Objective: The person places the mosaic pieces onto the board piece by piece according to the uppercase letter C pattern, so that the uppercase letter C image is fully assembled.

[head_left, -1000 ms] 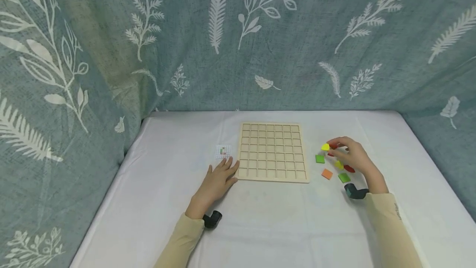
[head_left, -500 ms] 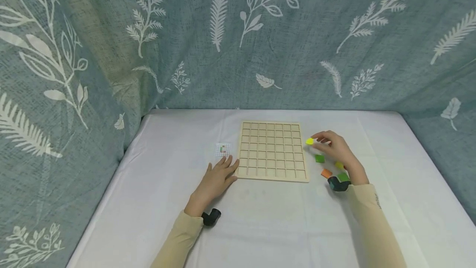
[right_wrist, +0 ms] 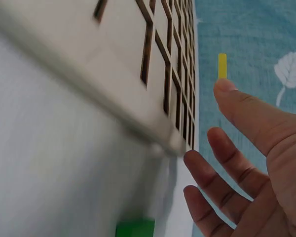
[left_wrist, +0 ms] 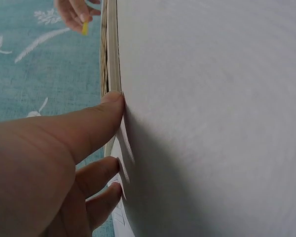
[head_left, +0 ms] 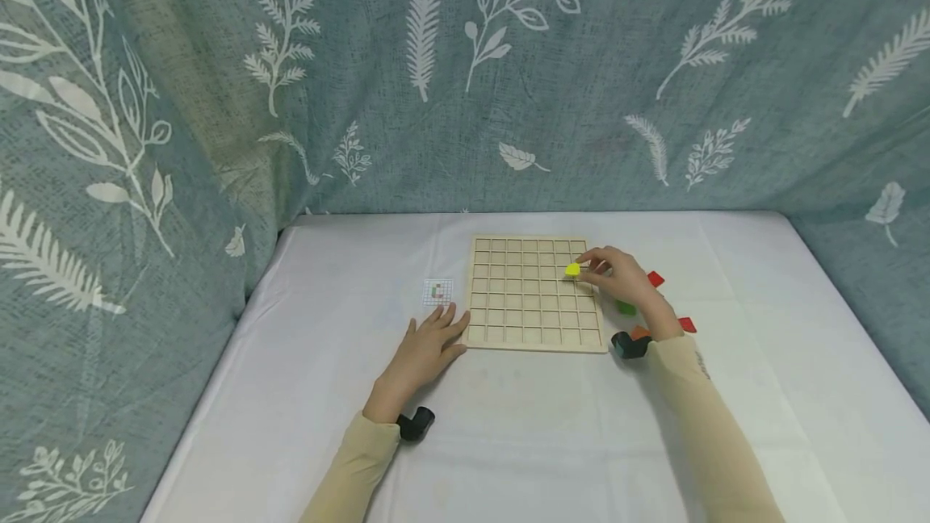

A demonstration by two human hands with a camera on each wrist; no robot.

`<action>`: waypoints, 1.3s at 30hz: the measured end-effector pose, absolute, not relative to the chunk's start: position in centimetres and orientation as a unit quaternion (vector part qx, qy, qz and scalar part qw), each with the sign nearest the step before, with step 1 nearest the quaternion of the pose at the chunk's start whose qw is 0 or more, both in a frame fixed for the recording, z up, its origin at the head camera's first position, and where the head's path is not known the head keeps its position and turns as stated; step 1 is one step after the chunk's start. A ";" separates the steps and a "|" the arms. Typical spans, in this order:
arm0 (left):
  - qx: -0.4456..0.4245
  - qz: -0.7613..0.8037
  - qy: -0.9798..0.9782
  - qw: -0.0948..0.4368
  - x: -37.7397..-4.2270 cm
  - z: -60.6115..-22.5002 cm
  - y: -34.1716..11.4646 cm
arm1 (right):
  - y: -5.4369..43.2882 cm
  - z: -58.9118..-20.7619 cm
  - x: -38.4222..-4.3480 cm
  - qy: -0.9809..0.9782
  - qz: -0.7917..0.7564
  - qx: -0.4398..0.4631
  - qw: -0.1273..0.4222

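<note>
Beige sleeves (head_left: 715, 418) reach in over a white-covered bench (head_left: 530, 442). The left hand (head_left: 420, 357) rests with its fingers spread and its grip around nothing; thumb and index finger meet the left edge of a wooden grid board (head_left: 508, 297) by its near corner. Right of the board, partly hidden by the right arm, lie an orange piece (head_left: 639, 332), a red piece (head_left: 687, 325) and a green piece (head_left: 626, 307). Beyond the left fingertips is a small printed card (head_left: 438, 292). The right hand (head_left: 623, 277) has its grip pinched on a yellow piece (head_left: 572, 269), held above the board's right side, apart from it. Behind hangs a blue-green curtain (head_left: 436, 144) with white leaf prints.
</note>
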State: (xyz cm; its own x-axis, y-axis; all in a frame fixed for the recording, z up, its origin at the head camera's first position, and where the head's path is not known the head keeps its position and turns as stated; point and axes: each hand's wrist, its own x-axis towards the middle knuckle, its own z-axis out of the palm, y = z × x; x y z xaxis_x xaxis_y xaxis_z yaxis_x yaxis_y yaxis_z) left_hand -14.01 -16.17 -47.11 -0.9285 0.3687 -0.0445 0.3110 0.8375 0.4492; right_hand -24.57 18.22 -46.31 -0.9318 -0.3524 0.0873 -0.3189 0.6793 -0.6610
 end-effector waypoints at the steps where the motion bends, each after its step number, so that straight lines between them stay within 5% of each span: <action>1: 0.178 0.222 0.957 0.065 -14.0 -47.1 -16.2 | 17.9 -46.3 -24.7 0.915 -0.357 -0.186 0.023; 39: 0.177 0.219 0.957 0.070 -14.1 -47.3 -16.3 | 9.5 -46.5 -29.0 0.920 -0.343 -0.173 0.075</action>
